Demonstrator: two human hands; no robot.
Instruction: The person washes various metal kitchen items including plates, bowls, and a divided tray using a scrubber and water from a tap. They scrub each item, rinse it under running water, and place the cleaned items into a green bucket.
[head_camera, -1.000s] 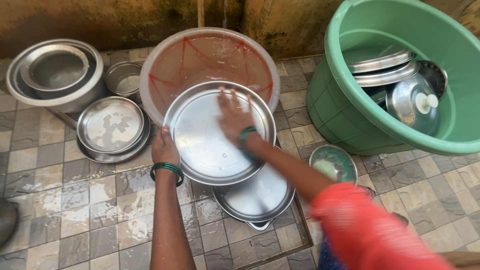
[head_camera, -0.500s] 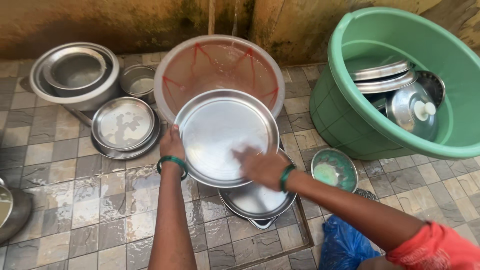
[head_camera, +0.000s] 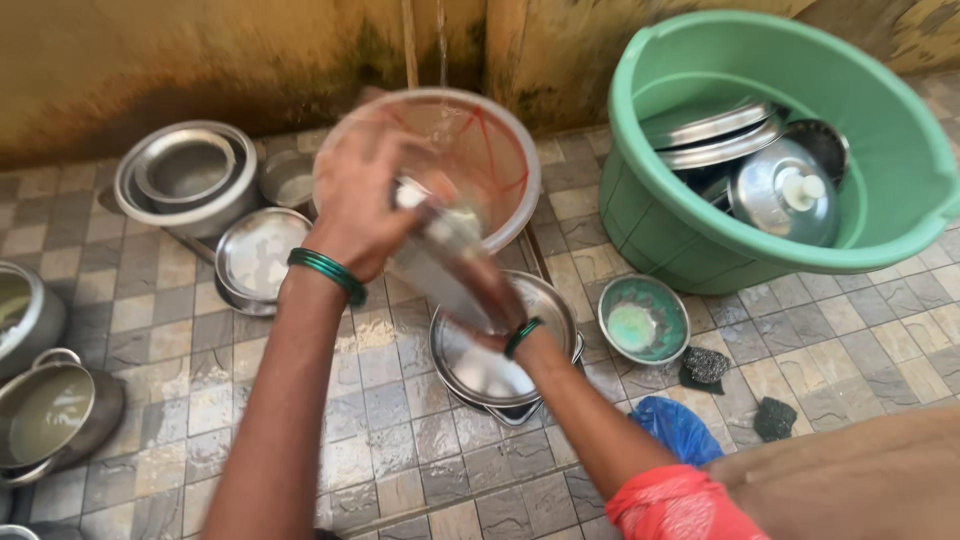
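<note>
The steel plate (head_camera: 450, 265), flat-faced before, now stands tipped edge-on over the pink basin (head_camera: 480, 150), long axis running upper-left to lower-right. I see my left hand (head_camera: 365, 205) and right hand (head_camera: 495, 310) fingers gripping its rims.

Blue plastic bag (head_camera: 678, 428) — crumpled, on tiles, lower right — no labels, screens

— What happened to the steel plate (head_camera: 447, 262) that had lain flat and face-up over the red basin (head_camera: 497, 160)?

— It was tipped up on edge, now blurred.

— And the hands?

— The left hand (head_camera: 362, 203) rose to its top rim; the right hand (head_camera: 492, 300) moved from its face to its lower edge.
</note>
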